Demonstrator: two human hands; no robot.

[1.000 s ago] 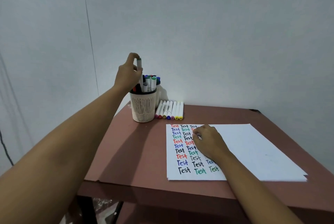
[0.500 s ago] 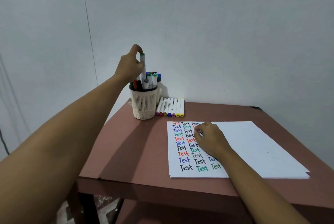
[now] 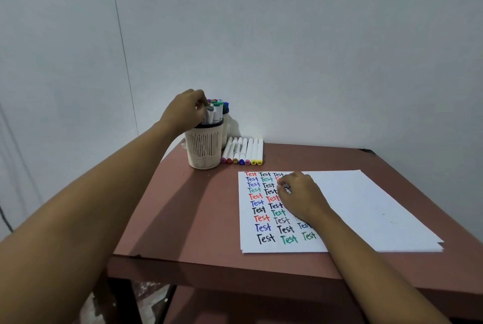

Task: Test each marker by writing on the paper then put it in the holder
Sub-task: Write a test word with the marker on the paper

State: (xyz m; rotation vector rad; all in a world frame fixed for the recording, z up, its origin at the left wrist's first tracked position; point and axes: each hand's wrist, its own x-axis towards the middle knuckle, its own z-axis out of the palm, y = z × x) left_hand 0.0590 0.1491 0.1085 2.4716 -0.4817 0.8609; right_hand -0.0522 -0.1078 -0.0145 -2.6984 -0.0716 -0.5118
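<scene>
Currently, left hand [image 3: 183, 112] pinches one grey-capped marker [image 3: 210, 115] standing in the holder [image 3: 203, 150]; right hand [image 3: 300, 198] rests curled on the paper [image 3: 366, 206] reading "Test", its grasp unclear. Seven markers [image 3: 243, 150] lie between the hands.

Paper [image 3: 366, 206]: "Test" repeated in rows; print on markers [image 3: 243, 150] seemingly too small.

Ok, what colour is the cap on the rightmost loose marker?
Yellow cap, seen in the head view.

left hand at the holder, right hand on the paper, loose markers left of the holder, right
No: the head view shows the loose markers right of the holder, not left. Left hand at the holder, right hand on the paper.
</scene>
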